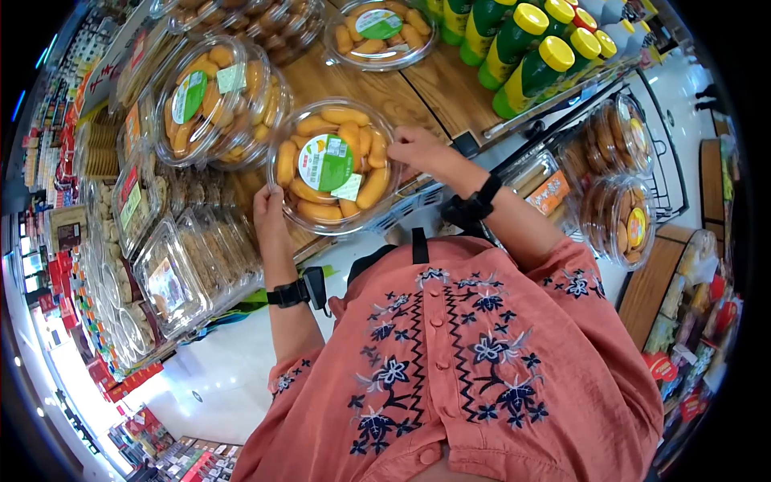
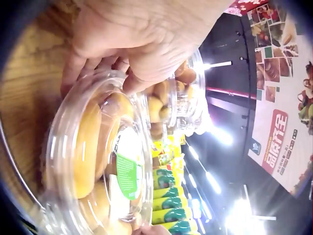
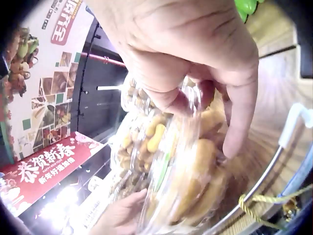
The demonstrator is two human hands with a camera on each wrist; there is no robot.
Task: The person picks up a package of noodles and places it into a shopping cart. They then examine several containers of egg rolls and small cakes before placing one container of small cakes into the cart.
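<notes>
Both hands hold a round clear plastic container [image 1: 376, 189] of yellow-brown, finger-shaped bread rolls [image 1: 321, 212], level in front of the body at the wooden table's near edge. Its lid carries a green and white label [image 1: 328, 163]. At the lower left rim, my left hand [image 1: 271, 223] grips it, and the left wrist view shows the thumb over the lid's edge with the fingers behind. My right hand [image 1: 422, 153] pinches the right side of the rim. In the right wrist view that hand [image 3: 190, 54] has its thumb and fingers around the edge.
Similar round containers [image 1: 193, 104] are stacked at the back left. Boxed biscuits [image 1: 185, 257] fill the table's left side. Green bottles with yellow caps [image 1: 530, 72] stand at the back right. A black wire cart [image 1: 671, 153] holding several packs [image 1: 614, 217] is at my right.
</notes>
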